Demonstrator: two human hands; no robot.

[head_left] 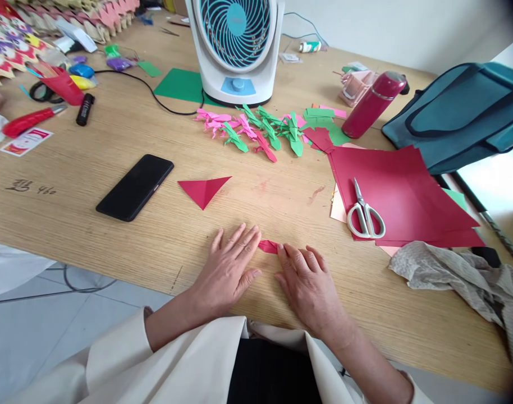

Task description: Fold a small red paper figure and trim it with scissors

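Desk (92,247) — red scrap (268,246) between both hands (229,269) (309,283)

Small folded red paper piece (268,246) is laid flat on the table (113,235) near the front edge; only a narrow pointed strip is seen, its ends being pressed under flat fingertips of left hand (229,269) and right hand (309,286)

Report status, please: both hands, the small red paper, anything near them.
Left hand flat, open, fingertips at small red paper. Right hand flat, open, touching its other end. Red triangle and phone lie apart, beyond.
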